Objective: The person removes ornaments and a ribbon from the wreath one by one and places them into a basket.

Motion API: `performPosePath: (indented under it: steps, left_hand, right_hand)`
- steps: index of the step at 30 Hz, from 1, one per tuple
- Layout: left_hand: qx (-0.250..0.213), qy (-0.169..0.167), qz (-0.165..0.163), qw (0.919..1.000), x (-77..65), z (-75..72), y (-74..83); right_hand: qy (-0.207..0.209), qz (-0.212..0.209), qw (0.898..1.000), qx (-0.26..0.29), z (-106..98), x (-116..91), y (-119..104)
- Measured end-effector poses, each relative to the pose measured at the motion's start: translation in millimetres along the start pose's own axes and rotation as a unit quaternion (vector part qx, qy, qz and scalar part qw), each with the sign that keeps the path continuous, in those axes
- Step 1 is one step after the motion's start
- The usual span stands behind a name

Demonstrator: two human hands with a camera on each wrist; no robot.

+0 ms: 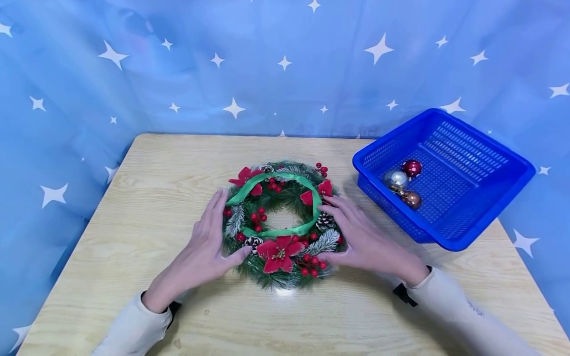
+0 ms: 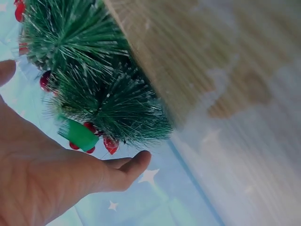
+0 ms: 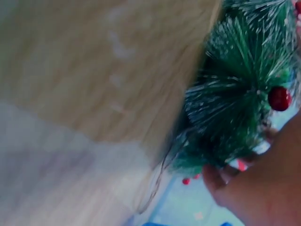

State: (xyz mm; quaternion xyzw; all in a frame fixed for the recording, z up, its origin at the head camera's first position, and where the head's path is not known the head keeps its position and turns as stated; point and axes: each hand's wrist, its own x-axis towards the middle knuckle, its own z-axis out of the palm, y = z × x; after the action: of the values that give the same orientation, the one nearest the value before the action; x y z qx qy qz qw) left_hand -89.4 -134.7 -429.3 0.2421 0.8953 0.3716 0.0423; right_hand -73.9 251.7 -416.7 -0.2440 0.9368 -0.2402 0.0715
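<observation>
A Christmas wreath (image 1: 285,279) of green needles lies flat on the wooden table, decked with red poinsettias, red berries and pine cones. Over its top runs a loose loop of green ribbon (image 1: 294,230). My left hand (image 1: 202,247) is at the wreath's left side, its fingers fairly straight by the ribbon and its thumb near a pine cone. At the opposite side my right hand (image 1: 365,242) rests with relaxed fingers over the edge, fingertips by the ribbon and a red flower. In the right wrist view a thin wire (image 3: 157,183) trails from the wreath's underside.
A blue plastic basket (image 1: 485,212) stands at the table's right rear. Inside it lie a red bauble (image 1: 411,168), a silver bauble (image 1: 395,178) and a copper bauble (image 1: 412,200). Behind the table (image 1: 169,168) hangs a blue curtain (image 1: 276,34) with white stars.
</observation>
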Motion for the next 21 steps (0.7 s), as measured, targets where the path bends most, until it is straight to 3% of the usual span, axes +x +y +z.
performPosePath:
  steps: [6, 11, 17, 21]
  left_hand:
    - [0.004, 0.005, -0.025, 0.9997, -6.4, 1.8, 4.5]
    - [0.005, 0.011, -0.04, 0.9991, -2.1, 5.9, 8.5]
    - [-0.006, -0.004, -0.059, 0.9982, 0.9, 9.0, 10.1]
    - [-0.016, -0.011, -0.054, 0.9984, 0.8, 9.5, 9.1]
  right_hand:
    - [0.032, 0.036, 0.999, -0.002, 10.9, -2.7, -19.0]
    - [0.05, 0.07, 0.996, -0.003, 18.9, -5.9, -33.6]
    - [0.06, 0.077, 0.995, -0.006, 24.8, -10.1, -44.1]
    - [0.054, 0.077, 0.996, 0.0, 24.4, -14.8, -49.1]
